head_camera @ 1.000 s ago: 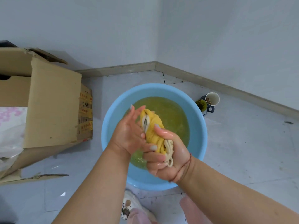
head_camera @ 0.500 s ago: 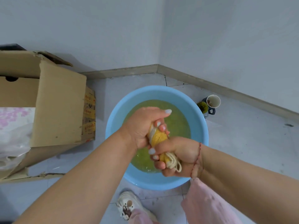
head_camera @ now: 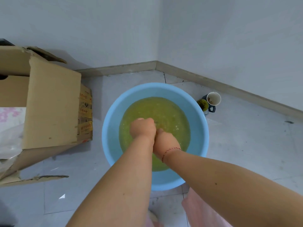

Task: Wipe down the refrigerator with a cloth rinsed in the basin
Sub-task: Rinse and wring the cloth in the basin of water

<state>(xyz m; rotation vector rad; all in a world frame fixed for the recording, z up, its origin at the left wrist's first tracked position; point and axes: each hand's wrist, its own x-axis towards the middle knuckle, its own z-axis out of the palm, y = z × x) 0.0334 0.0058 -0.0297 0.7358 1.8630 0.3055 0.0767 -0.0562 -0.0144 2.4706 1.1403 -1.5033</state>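
Rinse step: left hand [head_camera: 142, 128] and right hand [head_camera: 165, 141] fisted together low in the blue basin [head_camera: 111, 128]; cloth hidden, grip unclear. Next: lift, wring.

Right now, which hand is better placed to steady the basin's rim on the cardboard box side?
Left, probably: the left hand sits nearer the basin rim facing the cardboard box; the right hand lies beyond it.
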